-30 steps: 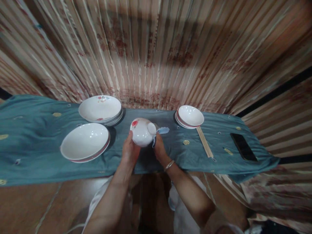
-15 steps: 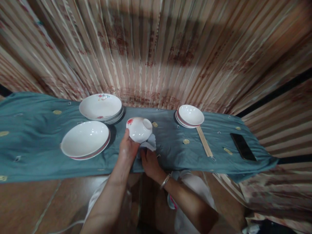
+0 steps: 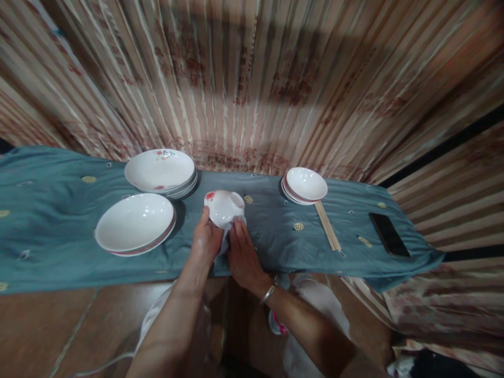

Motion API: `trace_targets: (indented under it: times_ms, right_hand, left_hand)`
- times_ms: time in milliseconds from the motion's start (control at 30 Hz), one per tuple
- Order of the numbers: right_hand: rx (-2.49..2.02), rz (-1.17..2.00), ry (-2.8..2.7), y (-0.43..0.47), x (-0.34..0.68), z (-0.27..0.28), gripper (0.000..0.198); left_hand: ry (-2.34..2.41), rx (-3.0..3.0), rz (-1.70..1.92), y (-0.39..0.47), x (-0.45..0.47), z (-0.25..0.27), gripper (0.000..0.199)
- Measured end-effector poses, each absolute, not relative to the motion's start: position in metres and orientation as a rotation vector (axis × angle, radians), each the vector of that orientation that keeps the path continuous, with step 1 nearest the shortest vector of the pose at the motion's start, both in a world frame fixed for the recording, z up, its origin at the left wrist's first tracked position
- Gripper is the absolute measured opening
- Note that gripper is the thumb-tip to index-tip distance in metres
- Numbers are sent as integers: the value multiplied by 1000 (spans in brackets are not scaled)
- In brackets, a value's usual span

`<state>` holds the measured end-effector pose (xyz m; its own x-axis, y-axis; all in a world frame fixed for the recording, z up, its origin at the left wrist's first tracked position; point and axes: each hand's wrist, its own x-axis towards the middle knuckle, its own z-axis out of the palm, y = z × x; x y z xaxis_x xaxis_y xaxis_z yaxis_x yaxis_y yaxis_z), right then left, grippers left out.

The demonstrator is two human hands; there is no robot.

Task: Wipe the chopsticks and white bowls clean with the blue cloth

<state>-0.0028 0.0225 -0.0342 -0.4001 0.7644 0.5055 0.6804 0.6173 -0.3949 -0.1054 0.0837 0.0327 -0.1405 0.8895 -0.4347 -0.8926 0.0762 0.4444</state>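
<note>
A small white bowl [image 3: 222, 207] with a red flower is tilted so that its outside and foot ring face up. My left hand [image 3: 205, 236] grips it by the rim at the lower left, thumb on the outer wall. Against the bowl's lower right side, my right hand [image 3: 242, 249] presses a pale grey-blue cloth [image 3: 224, 244], its fingers closed over it. Much of the cloth is hidden beneath my fingers. The inside of the bowl faces away from view.
On the teal tablecloth [image 3: 268, 241] stand stacked large bowls [image 3: 134, 223] at left and stacked plates [image 3: 159, 170] behind them. To the right are stacked small bowls [image 3: 306, 184], chopsticks [image 3: 327, 226] and a black phone [image 3: 389, 234]. A patterned curtain [image 3: 244, 79] hangs behind.
My right hand has moved up with the cloth, from below the bowl onto its outer lower right side. My left hand keeps its hold on the bowl, which has hardly moved.
</note>
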Motion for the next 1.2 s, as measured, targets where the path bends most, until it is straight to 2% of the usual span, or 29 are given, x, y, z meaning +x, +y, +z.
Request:
trace_targets:
  times_ms: [233,367,500,833,1200]
  right_hand:
    - [-1030,-19,-2265,36,3,-23,69]
    - [-990,-119,-2294,43,3,-21,60]
    - [-994,-167,-2296,50,3,-18,52]
    - [-1036,-80,-2342,63,3,6,49]
    - [-1172,7,-2180,76,3,24,46]
  left_hand:
    - [837,-29,1469,77,-101,45,39]
    - [914,-44,1418,75,-101,45,33]
    - [902,-43,1395,74,-101,45,35]
    - [937,22,1453,74,-98,41,44]
    - [862,257,1535,78,-93,30,33]
